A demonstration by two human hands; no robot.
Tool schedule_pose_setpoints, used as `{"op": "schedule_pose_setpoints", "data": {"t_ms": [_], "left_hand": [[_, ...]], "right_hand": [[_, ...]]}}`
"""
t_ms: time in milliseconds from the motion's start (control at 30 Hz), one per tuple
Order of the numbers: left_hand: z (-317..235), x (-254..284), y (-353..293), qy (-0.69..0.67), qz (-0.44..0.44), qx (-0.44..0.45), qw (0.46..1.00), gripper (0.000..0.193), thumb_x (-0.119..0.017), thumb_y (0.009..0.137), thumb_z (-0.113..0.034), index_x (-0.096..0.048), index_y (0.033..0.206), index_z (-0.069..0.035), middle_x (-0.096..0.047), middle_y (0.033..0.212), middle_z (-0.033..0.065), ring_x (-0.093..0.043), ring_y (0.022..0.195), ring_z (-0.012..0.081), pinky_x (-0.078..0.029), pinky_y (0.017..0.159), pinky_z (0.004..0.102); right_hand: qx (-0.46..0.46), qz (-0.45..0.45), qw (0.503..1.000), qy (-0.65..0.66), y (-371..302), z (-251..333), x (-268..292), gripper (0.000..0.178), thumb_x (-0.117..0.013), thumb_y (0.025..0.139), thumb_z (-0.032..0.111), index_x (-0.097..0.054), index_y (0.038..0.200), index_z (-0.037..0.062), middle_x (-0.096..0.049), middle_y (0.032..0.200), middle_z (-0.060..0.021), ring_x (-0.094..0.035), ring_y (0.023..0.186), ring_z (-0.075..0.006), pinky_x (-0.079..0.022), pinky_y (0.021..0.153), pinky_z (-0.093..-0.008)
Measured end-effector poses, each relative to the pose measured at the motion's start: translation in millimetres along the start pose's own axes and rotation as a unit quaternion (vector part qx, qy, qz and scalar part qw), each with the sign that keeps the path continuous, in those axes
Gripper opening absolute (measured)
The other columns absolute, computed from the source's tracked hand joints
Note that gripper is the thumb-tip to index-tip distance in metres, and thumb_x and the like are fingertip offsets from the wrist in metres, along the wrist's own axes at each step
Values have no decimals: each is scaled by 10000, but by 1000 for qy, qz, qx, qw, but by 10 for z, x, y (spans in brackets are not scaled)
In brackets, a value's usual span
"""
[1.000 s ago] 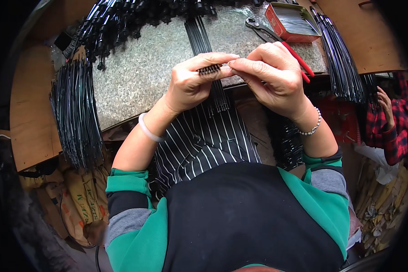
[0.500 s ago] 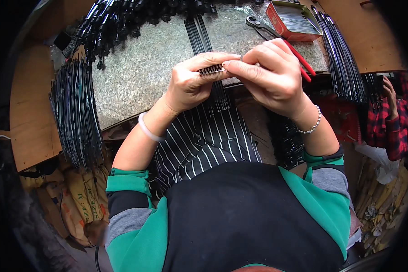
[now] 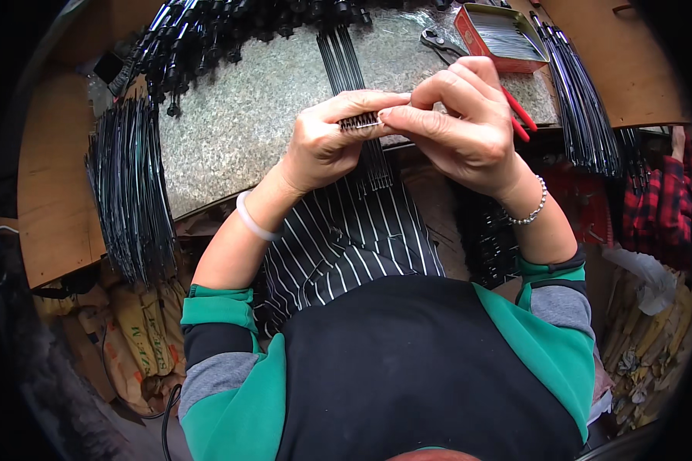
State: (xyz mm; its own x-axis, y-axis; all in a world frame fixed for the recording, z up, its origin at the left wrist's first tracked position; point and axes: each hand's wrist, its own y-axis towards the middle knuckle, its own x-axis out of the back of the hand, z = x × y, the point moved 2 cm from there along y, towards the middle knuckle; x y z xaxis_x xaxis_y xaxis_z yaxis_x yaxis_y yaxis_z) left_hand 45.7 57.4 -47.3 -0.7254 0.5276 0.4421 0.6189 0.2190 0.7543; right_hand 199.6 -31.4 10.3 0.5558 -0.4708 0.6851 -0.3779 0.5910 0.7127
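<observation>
My left hand [image 3: 324,142] is closed round a short dark ridged coil [image 3: 358,121], which looks like a spring and shows between thumb and fingers. My right hand [image 3: 469,131] meets it at the fingertips, thumb and forefinger pinched at the coil's right end. A thin pale sliver shows along the coil's lower side; what it is, I cannot make out. Beneath both hands lies a bundle of thin black cables [image 3: 341,60], running from the back of the stone-topped bench [image 3: 223,146] and hanging over its front edge above my striped apron.
Pliers with red handles [image 3: 519,115] lie behind my right hand, beside a red tin [image 3: 507,58] of thin rods. Black cable bundles hang at the left [image 3: 131,192] and right [image 3: 580,100]. Black-ended parts [image 3: 200,46] heap at the back. Another person's checked sleeve [image 3: 657,203] is at far right.
My hands keep their hold on the coil; the right hand's upper fingers have risen slightly. The whole view has shifted a little. At far right the other person's hand has moved outward.
</observation>
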Motion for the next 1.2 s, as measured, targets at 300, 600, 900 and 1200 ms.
{"op": "schedule_pose_setpoints", "data": {"t_ms": [300, 600, 900, 1200], "left_hand": [[10, -16, -21, 5, 1, 12, 1000, 307, -609, 670, 63, -644, 934, -90, -627, 1036, 148, -627, 926, 302, -528, 755, 342], [-19, -43, -23, 13, -23, 6, 1000, 234, -640, 700, 37, -628, 912, -60, -628, 1016, 148, -630, 898, 303, -531, 737, 335], [5, -32, -43, 50, 15, 13, 999, 240, -680, 672, -5, -629, 904, -38, -619, 1027, 148, -608, 956, 312, -518, 783, 365], [21, 200, -90, -63, 99, 164, 980, 416, -694, 630, -26, -555, 1022, -46, -430, 1306, 165, -425, 1220, 306, -385, 977, 413]], "right_hand": [[-38, -1, 998, 55, -5, 41, -102, 328, -669, 664, 11, -681, 978, 109, -543, 779, -25, -485, 698, -171, -399, 636, -276], [-103, -19, 982, 154, -99, -3, -232, 348, -667, 653, 1, -679, 985, 104, -541, 813, -27, -497, 719, -179, -407, 651, -274], [-46, 10, 989, 141, 35, 18, -163, 332, -655, 687, -3, -658, 1007, 85, -541, 818, -60, -528, 742, -195, -433, 630, -289], [-77, 89, 989, 93, -70, 231, -158, 170, -685, 712, 91, -604, 857, 50, -527, 802, -78, -567, 666, -219, -470, 574, -309]]}}
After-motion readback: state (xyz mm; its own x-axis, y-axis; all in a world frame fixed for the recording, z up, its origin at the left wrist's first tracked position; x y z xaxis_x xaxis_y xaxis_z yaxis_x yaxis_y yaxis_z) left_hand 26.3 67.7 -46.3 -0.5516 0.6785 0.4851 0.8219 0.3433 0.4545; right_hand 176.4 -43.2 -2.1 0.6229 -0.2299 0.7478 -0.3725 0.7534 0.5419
